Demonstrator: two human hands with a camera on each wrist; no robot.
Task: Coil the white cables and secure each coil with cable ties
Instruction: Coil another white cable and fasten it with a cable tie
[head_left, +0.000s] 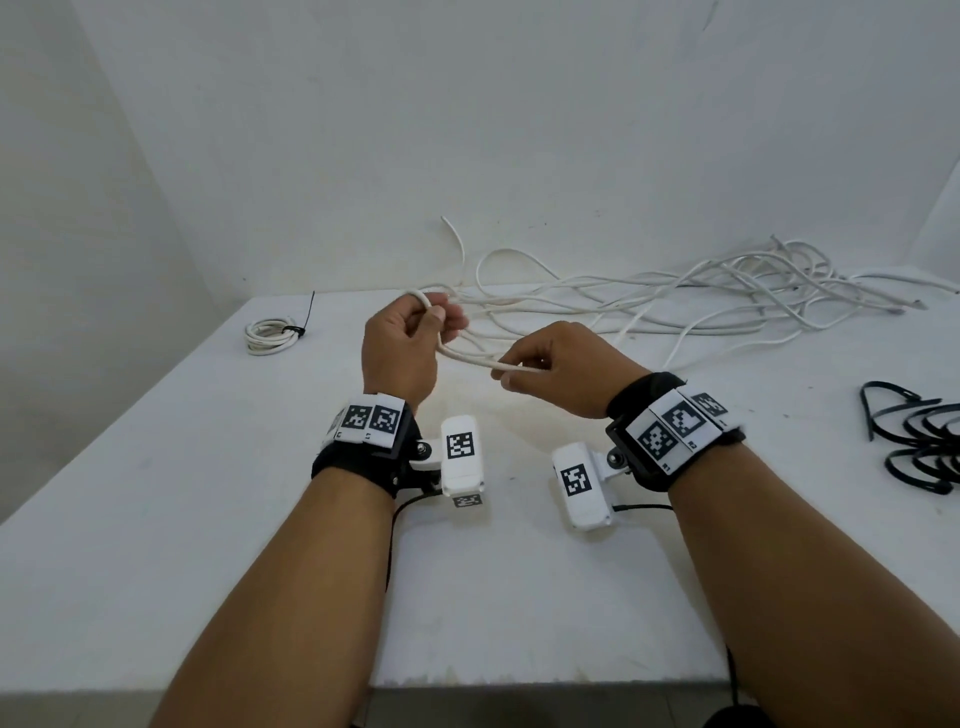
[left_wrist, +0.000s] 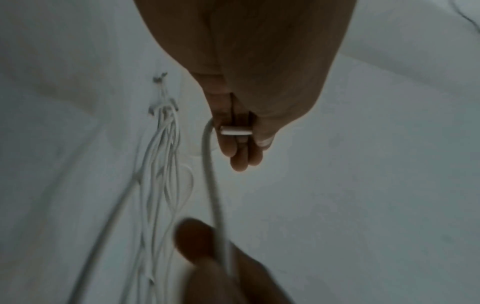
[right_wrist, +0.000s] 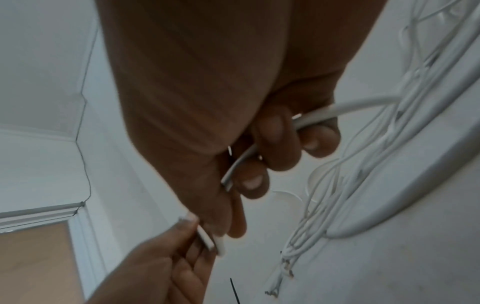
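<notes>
Both hands are raised above the white tabletop (head_left: 156, 519), sharing one white cable (head_left: 467, 358). The left hand (head_left: 400, 353) has its fingers (head_left: 441, 314) curled round a loop of the cable, which arches over the top of the fist and shows in the left wrist view as a short white piece crossing between the fingers (left_wrist: 242, 152). From that loop the cable sags and runs across to the right hand (head_left: 566, 369), whose thumb and fingers (right_wrist: 280, 144) are clamped on it; the right wrist view shows the cable (right_wrist: 337, 112) passing under the curled fingers and out toward the pile.

Beyond the hands, a loose tangle of white cables (head_left: 727, 296) sprawls across the far right of the tabletop against the wall (head_left: 519, 130), one free end curving up at the far middle. The held cable runs off into this tangle. At the far left lies a finished coil (head_left: 270, 335), bound with a black tie (head_left: 293, 331) whose tail sticks upward. Near the right edge sits a heap of black ties (head_left: 914, 436), well apart from both hands.

Each wrist carries a black strap with printed markers and a small white camera housing (head_left: 462, 460) pointing toward the fingers.
</notes>
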